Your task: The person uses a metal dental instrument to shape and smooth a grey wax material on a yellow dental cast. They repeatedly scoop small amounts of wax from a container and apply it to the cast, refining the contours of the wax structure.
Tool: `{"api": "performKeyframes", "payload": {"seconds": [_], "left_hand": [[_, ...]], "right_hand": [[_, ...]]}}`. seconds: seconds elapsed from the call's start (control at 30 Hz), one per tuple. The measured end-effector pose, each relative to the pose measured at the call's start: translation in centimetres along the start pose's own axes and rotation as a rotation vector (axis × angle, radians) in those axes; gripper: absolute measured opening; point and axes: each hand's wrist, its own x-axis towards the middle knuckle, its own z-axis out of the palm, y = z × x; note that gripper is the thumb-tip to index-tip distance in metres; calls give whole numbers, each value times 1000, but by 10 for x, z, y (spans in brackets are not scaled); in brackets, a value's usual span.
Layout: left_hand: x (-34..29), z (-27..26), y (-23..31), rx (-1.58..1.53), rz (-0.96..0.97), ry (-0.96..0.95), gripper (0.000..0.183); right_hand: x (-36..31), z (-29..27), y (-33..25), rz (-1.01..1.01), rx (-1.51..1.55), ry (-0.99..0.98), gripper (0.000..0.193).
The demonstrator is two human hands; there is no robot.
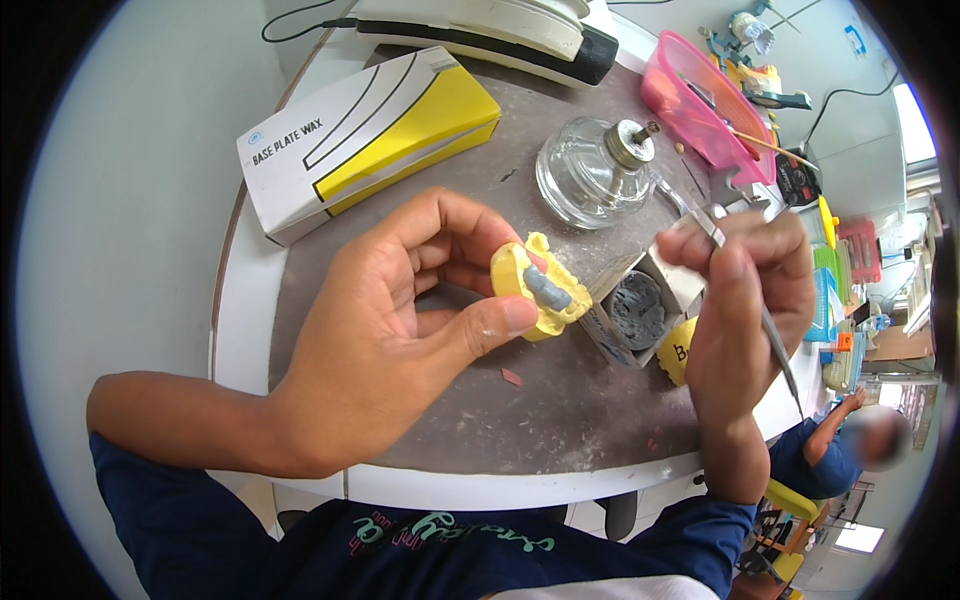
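Note:
My left hand (400, 335) holds a yellow dental cast (508, 275) between thumb and fingers above the middle of the table. A smooth grey wax lump (546, 290) lies along part of its tooth row. My right hand (745, 300), somewhat blurred, grips a slim metal wax carver (778, 345) like a pen, to the right of the cast and apart from it. Between the hands, an open cardboard box (612, 338) contains a round mass of grey wax (637, 310). Beside it, partly behind my right hand, sits another yellow plaster piece (678, 352) with dark writing.
A glass spirit lamp (590, 175) with a metal cap stands behind the cast. At the far left lies a white and yellow carton (370, 140). A pale device (480, 35) and a pink basket (700, 110) of tools stand at the back. Another person (830, 445) sits far right.

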Motion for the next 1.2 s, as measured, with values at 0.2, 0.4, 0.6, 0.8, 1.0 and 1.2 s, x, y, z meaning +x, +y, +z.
{"api": "performKeyframes", "payload": {"seconds": [0.2, 0.4, 0.6, 0.8, 1.0, 1.2], "left_hand": [[-1, -1, -1, 57, 29, 15, 33], [-1, -1, -1, 30, 40, 25, 33], [0, -3, -2, 35, 46, 15, 32], [0, -3, -3, 51, 57, 14, 33], [0, -2, -2, -2, 37, 3, 34], [2, -4, -8, 4, 74, -5, 33]], "right_hand": [[24, -2, 2, 56, -108, 155, 10], [25, -1, 2, 107, -124, 136, 11], [24, 0, 3, 140, -115, 134, 11], [23, -1, 3, 135, -127, 126, 10], [-1, 12, -14, 118, -52, -44, 12], [-9, 17, -12, 188, 26, -253, 18]]}}
